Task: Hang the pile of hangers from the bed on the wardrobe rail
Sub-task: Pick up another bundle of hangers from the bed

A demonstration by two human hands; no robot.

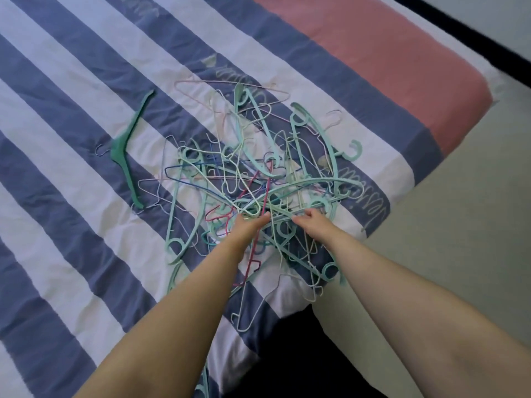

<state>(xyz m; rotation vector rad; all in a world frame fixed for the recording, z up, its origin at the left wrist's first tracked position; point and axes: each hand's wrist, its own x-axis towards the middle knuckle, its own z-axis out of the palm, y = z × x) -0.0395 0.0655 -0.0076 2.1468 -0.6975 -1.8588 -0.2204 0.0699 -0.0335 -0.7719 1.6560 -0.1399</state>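
Reaching into hanger pile (253, 179) on bed (71, 124) | left hand (249, 225), right hand (311, 222) gripping hangers | none visibly hung; whole pile remains

Bed cover (86, 81): wide diagonal stripes, slate blue and white, faint script lettering. Pink sheet (388, 61) at far end. Pile of hangers (258, 173) under my hands: mostly mint green, some white, pale pink, a few blue, a couple magenta. Lone hanger (126, 145) apart: darker green. Floor (474, 211): beige.
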